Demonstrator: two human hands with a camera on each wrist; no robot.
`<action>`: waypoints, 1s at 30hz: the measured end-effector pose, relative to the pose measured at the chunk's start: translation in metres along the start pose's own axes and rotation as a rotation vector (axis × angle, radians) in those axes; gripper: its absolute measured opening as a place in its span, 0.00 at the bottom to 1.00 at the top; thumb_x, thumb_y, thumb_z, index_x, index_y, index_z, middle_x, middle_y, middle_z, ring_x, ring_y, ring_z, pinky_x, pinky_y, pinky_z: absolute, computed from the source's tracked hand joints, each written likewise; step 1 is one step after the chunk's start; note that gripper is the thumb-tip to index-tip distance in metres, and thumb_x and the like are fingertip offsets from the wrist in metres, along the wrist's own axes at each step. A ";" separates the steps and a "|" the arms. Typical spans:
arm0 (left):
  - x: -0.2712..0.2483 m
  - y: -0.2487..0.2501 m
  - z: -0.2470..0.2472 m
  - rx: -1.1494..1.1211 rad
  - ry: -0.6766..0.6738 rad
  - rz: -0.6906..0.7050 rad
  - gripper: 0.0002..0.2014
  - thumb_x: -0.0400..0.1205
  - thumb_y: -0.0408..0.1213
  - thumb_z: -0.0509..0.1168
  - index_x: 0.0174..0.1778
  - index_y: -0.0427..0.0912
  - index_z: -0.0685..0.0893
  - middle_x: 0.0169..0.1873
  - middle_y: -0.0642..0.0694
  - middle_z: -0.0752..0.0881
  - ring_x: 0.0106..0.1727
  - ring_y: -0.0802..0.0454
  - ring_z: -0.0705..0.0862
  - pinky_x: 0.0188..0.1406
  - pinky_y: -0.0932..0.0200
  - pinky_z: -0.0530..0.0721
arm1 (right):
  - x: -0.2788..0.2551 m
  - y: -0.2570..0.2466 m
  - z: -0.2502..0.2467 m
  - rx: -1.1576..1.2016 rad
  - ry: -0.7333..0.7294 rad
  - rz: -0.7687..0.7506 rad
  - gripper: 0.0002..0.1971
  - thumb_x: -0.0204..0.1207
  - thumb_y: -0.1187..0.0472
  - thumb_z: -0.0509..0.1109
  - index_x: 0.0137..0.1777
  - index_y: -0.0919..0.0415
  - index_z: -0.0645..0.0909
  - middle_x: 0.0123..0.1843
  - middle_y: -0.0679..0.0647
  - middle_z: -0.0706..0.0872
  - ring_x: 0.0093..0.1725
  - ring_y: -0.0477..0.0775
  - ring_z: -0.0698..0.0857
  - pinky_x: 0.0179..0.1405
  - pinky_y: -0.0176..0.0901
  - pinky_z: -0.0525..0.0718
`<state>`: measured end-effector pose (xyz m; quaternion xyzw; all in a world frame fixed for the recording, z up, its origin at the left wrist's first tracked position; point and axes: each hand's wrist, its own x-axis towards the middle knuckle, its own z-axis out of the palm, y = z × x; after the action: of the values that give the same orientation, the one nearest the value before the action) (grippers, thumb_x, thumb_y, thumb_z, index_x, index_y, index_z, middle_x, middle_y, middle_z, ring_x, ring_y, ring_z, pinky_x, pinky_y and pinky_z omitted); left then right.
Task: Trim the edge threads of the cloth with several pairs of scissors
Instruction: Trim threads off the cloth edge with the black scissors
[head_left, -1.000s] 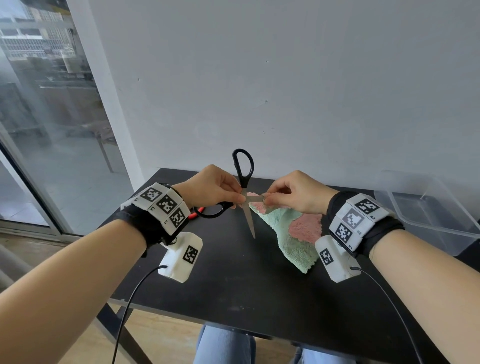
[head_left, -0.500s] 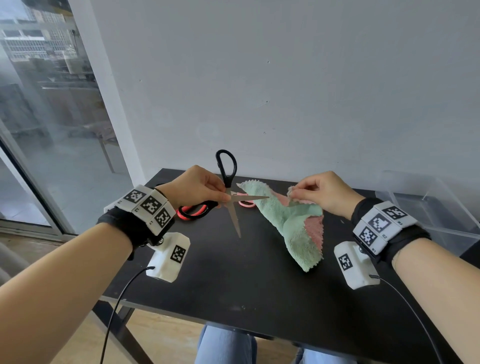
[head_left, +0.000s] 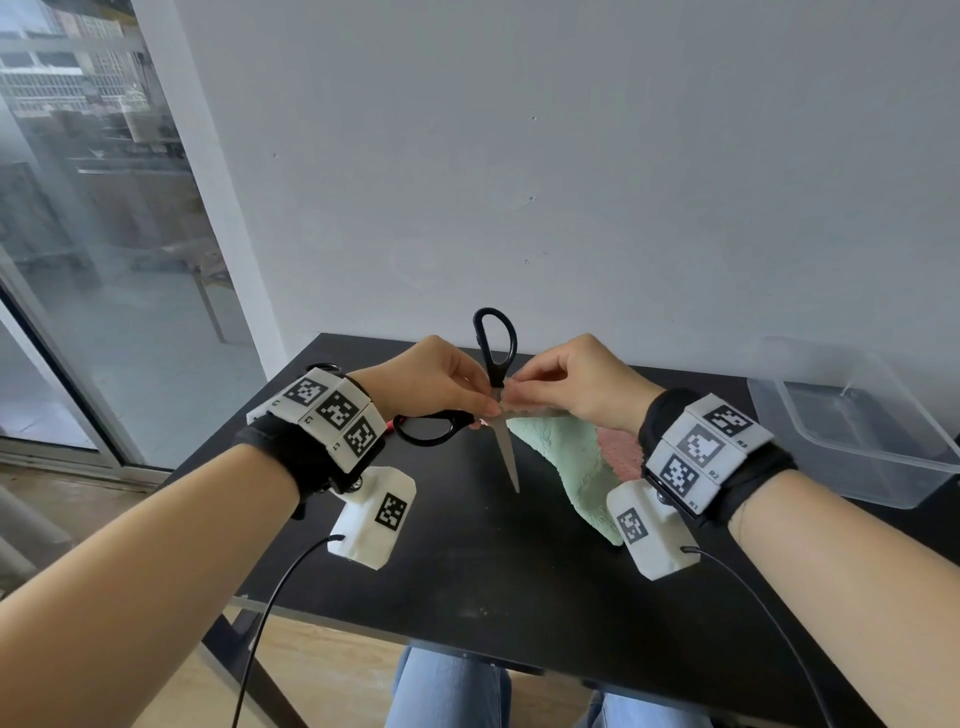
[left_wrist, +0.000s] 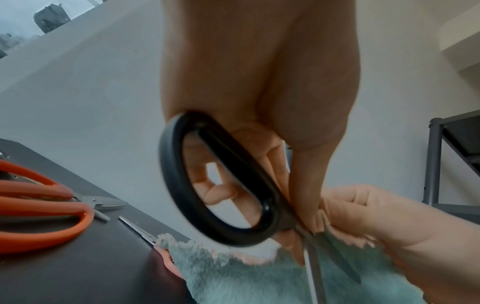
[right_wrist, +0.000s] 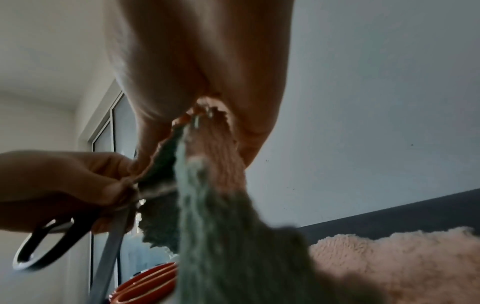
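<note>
My left hand (head_left: 441, 384) grips black-handled scissors (head_left: 496, 364) near their pivot; the blades stand wide apart, one pointing down toward the table (head_left: 467, 571). From the left wrist, the scissors (left_wrist: 221, 185) fill the middle, with that hand's fingers (left_wrist: 306, 185) pinched at the pivot. My right hand (head_left: 576, 384) pinches the upper edge of a fluffy green and pink cloth (head_left: 571, 457) right against the pivot. The cloth (right_wrist: 221, 226) hangs from the fingers (right_wrist: 259, 127) down to the table. Both hands meet above the table's middle.
Orange-handled scissors (left_wrist: 44, 207) lie on the table to the left, with another blade (left_wrist: 137, 228) beside the cloth (left_wrist: 246, 279). A clear plastic bin (head_left: 852, 431) stands at the right back corner. A grey wall is behind, a glass door at the left.
Half a second ago the hands were apart with the cloth stretched between them. Now the right hand has come back left, and its pinched cloth edge is at the scissors' pivot.
</note>
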<state>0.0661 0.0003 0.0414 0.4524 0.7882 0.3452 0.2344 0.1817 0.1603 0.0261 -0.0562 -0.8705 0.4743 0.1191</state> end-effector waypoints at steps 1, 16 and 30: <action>0.000 0.000 -0.001 0.000 0.025 0.004 0.04 0.75 0.35 0.74 0.41 0.38 0.90 0.33 0.48 0.90 0.34 0.64 0.85 0.42 0.74 0.80 | -0.001 0.000 0.001 0.017 -0.029 0.008 0.06 0.72 0.60 0.77 0.46 0.61 0.90 0.43 0.52 0.92 0.45 0.41 0.90 0.52 0.29 0.84; 0.003 -0.007 -0.006 -0.003 0.083 0.026 0.03 0.75 0.33 0.75 0.38 0.39 0.88 0.36 0.43 0.90 0.32 0.64 0.85 0.36 0.77 0.78 | 0.004 0.000 0.002 -0.119 -0.047 0.022 0.03 0.73 0.59 0.76 0.44 0.58 0.89 0.42 0.51 0.92 0.45 0.44 0.89 0.58 0.40 0.85; 0.004 -0.011 -0.014 0.012 0.076 0.004 0.05 0.75 0.35 0.75 0.43 0.37 0.89 0.34 0.46 0.90 0.39 0.57 0.86 0.52 0.64 0.82 | 0.001 0.011 -0.012 -0.219 -0.006 0.017 0.04 0.75 0.61 0.74 0.47 0.58 0.90 0.45 0.55 0.91 0.46 0.53 0.86 0.54 0.46 0.82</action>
<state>0.0485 -0.0044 0.0421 0.4420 0.7977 0.3577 0.2009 0.1832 0.1764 0.0233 -0.0748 -0.9169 0.3775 0.1057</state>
